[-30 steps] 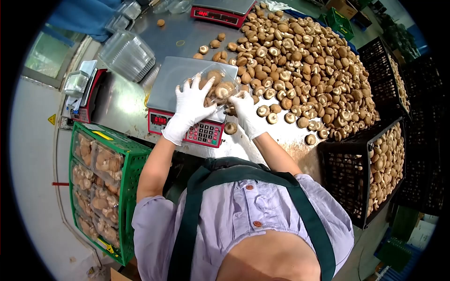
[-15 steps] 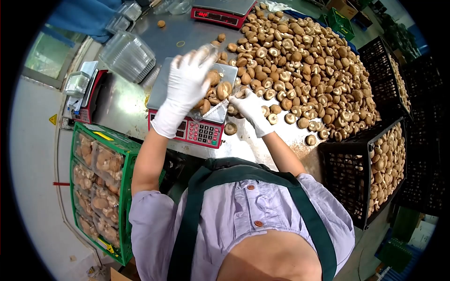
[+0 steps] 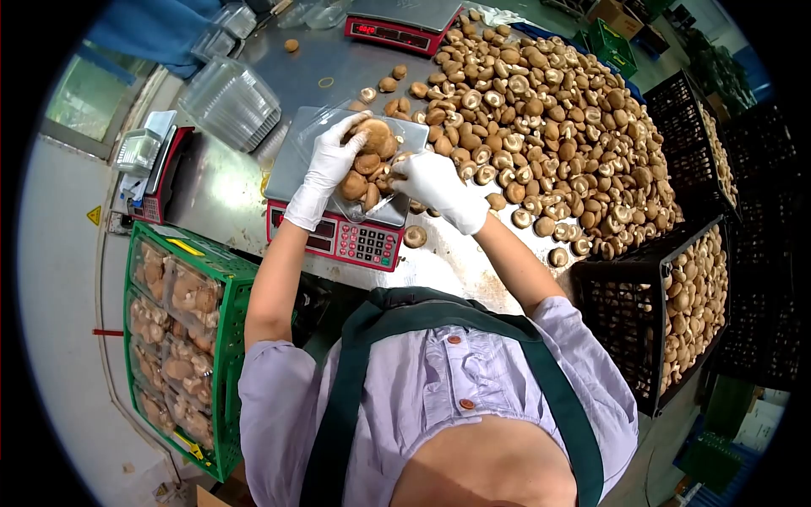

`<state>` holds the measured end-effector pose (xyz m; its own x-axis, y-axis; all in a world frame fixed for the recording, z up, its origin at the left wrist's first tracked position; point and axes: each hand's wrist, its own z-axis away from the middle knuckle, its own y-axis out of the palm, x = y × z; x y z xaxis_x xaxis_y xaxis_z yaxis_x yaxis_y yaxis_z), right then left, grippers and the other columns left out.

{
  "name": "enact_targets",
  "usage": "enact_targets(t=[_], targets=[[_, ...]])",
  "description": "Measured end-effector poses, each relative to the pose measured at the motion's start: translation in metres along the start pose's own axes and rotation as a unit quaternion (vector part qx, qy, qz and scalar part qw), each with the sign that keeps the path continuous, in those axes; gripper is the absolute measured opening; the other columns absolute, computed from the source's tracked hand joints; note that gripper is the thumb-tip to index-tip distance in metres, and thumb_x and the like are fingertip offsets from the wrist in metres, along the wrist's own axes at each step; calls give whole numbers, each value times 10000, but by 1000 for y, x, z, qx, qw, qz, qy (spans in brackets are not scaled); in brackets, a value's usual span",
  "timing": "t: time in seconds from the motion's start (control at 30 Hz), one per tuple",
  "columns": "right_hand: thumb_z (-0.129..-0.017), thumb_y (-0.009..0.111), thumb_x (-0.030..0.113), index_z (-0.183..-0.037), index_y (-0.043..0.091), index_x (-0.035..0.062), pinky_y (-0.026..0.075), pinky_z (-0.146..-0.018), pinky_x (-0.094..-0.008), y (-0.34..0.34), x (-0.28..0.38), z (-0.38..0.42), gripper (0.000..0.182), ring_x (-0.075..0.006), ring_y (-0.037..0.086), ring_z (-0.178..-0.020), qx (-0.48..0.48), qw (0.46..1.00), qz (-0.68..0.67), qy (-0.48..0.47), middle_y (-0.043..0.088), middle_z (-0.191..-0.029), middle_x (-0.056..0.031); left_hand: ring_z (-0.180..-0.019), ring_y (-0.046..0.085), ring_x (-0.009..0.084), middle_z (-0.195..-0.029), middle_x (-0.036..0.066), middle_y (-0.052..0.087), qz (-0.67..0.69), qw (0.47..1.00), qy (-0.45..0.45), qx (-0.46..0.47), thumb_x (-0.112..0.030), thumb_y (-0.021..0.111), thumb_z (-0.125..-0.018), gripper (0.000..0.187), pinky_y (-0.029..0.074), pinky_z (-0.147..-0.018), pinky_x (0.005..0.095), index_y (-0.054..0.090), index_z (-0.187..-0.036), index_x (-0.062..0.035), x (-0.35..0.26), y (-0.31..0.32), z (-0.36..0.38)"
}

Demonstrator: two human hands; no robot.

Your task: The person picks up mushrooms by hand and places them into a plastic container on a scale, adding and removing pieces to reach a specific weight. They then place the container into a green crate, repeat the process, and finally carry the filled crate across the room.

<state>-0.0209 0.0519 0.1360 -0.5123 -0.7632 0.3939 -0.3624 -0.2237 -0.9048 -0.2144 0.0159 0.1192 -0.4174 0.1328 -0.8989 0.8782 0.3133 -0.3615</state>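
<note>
A clear plastic punnet with several brown shiitake mushrooms in it sits on the pan of a red kitchen-type weighing scale. My left hand, in a white glove, has its fingers curled over a large shiitake mushroom at the top of the punnet. At the punnet's right side my right hand, also gloved, is closed with its fingertips at a mushroom partly hidden behind them. The punnet's clear lid part lies folded back on the far side.
A big heap of shiitake mushrooms covers the table's right side. Black crates of mushrooms stand at the right. Stacked empty punnets and a second scale are farther back. A green crate holds packed punnets at left.
My left hand has come down and nearer, from above the far side of the punnet to the large mushroom. My right hand has moved left and up against the punnet's contents.
</note>
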Motion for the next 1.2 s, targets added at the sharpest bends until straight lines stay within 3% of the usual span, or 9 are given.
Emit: enact_targets(t=[0.07, 0.2, 0.3, 0.43, 0.63, 0.77, 0.87, 1.0, 1.2], targets=[[-708, 691, 257, -796, 694, 52, 523, -647, -393, 10, 3, -21, 223, -303, 657, -750, 140, 987, 64, 48, 661, -762, -147, -983, 608, 152, -1072, 121, 651, 30, 1000, 2, -4, -147, 596, -878, 320, 473, -853, 269, 578, -1175, -29, 25, 5, 0], [-678, 675, 222, -796, 690, 35, 527, -653, -387, 0, 10, -42, 221, -320, 658, -779, 218, 970, 95, 42, 662, -787, -174, -978, 620, 208, -1067, 141, 645, -46, 998, 40, -19, -181, 549, -907, 299, 473, -852, 297, 577, -1170, -40, 32, 10, 2], [-679, 644, 191, -806, 687, 22, 524, -656, -388, -5, 7, -45, 215, -326, 655, -779, 216, 972, 87, 32, 658, -790, -185, -989, 619, 277, -1056, 176, 633, -78, 995, 55, -35, -209, 531, -914, 283, 475, -846, 321, 589, -1145, -55, 36, 11, 2], [-691, 631, 240, -834, 679, -6, 512, -706, -378, -11, -25, -42, 288, -332, 640, -792, 220, 973, -41, 55, 651, -821, -206, -964, 611, 193, -1042, 128, 646, 21, 999, 4, -30, -188, 529, -923, 287, 466, -851, 286, 580, -1147, -15, 36, 7, -4], [-855, 621, 215, -982, 647, -4, 467, -690, -271, -7, -75, -22, 254, -105, 580, -746, 189, 920, -341, 39, 668, -839, -26, -949, 575, 122, -1037, 84, 642, 102, 994, -46, -6, -165, 539, -922, 290, 455, -860, 258, 573, -1145, 18, 28, 3, -11], [-880, 608, 218, -1020, 635, -9, 452, -634, -215, 15, -104, -10, 268, -50, 529, -682, 161, 782, -592, 110, 634, -809, -25, -916, 589, 117, -994, 89, 656, 31, 999, -28, 3, -182, 561, -907, 280, 472, -832, 259, 590, -1142, -33, 19, 11, -5], [-888, 584, 195, -1102, 575, -39, 516, -642, -229, 29, -113, 2, 317, -121, 586, -723, 135, 530, -836, 29, 620, -974, -79, -896, 644, 226, -990, 106, 668, -5, 997, 17, 75, -185, 585, -873, 272, 502, -801, 313, 607, -1124, -84, 7, 21, 9], [-886, 528, 83, -1150, 542, -58, 526, -661, -252, 32, -108, 15, 300, -167, 621, -801, 122, 427, -896, 3, 626, -1020, -124, -982, 538, 213, -964, 64, 593, -406, 895, 165, 81, -186, 594, -797, 320, 405, -836, 383, 628, -1109, -119, -13, 36, 26], [-925, 447, 163, -1180, 497, -17, 528, -622, -264, 30, -98, 47, 316, -191, 627, -828, 43, 417, -899, 129, 616, -1061, -146, -957, 610, 242, -1031, 98, 627, -248, 953, 173, -25, -119, 600, -803, 254, 481, -834, 327, 644, -1051, -82, -21, 23, 13]])
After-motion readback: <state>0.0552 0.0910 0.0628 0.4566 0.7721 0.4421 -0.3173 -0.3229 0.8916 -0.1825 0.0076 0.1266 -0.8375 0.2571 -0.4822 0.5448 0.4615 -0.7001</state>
